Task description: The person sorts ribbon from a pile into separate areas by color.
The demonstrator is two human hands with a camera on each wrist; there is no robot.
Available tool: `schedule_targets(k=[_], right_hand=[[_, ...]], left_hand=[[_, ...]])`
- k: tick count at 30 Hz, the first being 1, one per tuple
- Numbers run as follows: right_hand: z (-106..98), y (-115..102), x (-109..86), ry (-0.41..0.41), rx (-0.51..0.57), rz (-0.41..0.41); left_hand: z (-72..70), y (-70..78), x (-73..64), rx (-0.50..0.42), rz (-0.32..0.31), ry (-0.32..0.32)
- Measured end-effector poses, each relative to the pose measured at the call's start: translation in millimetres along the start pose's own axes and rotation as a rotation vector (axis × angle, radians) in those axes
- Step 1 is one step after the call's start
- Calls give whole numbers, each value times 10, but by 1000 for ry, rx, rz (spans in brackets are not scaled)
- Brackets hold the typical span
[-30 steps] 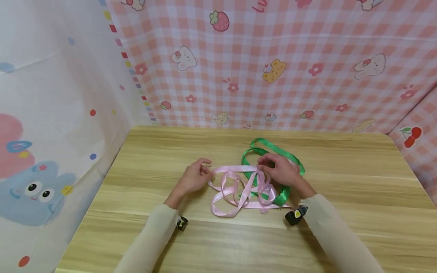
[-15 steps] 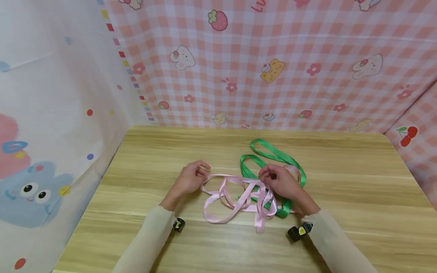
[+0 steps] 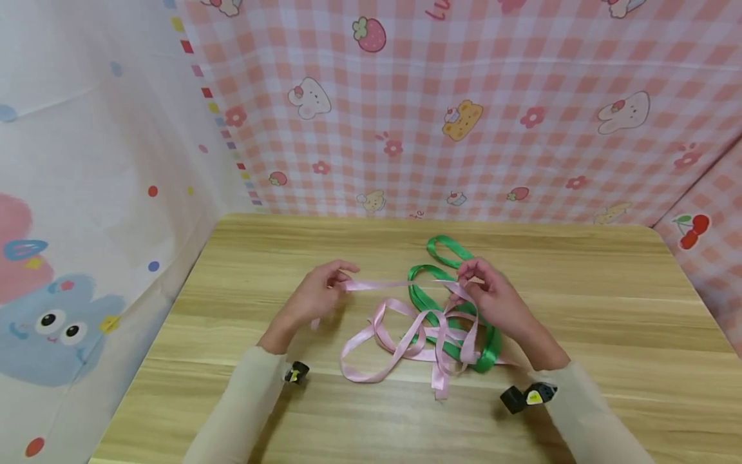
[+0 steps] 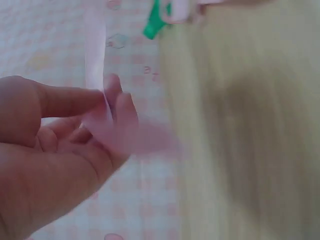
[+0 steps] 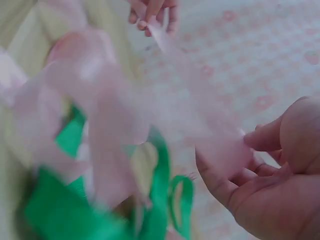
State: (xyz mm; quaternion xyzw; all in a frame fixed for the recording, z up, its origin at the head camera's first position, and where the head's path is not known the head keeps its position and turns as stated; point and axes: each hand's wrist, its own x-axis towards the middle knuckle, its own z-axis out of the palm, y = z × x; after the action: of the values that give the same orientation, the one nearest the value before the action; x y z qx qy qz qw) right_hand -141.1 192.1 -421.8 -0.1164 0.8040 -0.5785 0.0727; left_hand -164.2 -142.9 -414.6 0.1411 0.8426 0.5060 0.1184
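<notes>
A pink satin ribbon (image 3: 385,285) stretches nearly straight between my two hands, above the table. My left hand (image 3: 315,293) pinches it between thumb and fingers; in the left wrist view a short blurred tail of it hangs past the fingers. My right hand (image 3: 493,296) pinches the same ribbon farther along, and from there it drops into a loose pink heap. The pink loops lie tangled over a green ribbon (image 3: 426,299), whose loops reach behind and under my right hand. In the right wrist view the green ribbon (image 5: 70,210) shows below blurred pink loops.
The wood-grain table (image 3: 261,258) carries the ribbons near its middle. A pink checked cloth (image 3: 417,84) hangs at its back edge, and a white printed cloth (image 3: 104,161) hangs on the left. Black wrist cameras sit at both sleeves.
Both hands have lifted and drawn slightly apart, pulling the pink ribbon straight above the heap. A left loop that lay near my left hand has come up off the table.
</notes>
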Motion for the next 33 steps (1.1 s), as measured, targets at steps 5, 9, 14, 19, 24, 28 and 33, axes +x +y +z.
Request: schedule_targets(k=[5,9,14,19,24,28,33], right_hand=[[-143,-176,-42,-91,136,39],[-253,-259,-83,-156,93,44],[-308,-371,-118,-206,45,27],[-228,-518,-132,-275,19,104],[-103,-675,-141,-319,-38,62],[32,-782,-111,-331,1,-40],[148,-820,-88,-307,33,-152]], left_hand=[[-129,84,-27,-157,15,-53],[-205,146,-45,-213,-11,-60],[-241,174,-71,-172,-14,-68],[-219,187,-82,-101,10,-104],[-101,244,-104,74,34,-177],[203,379,-105,-52,91,-366],[614,546,-85,-481,14,-607]])
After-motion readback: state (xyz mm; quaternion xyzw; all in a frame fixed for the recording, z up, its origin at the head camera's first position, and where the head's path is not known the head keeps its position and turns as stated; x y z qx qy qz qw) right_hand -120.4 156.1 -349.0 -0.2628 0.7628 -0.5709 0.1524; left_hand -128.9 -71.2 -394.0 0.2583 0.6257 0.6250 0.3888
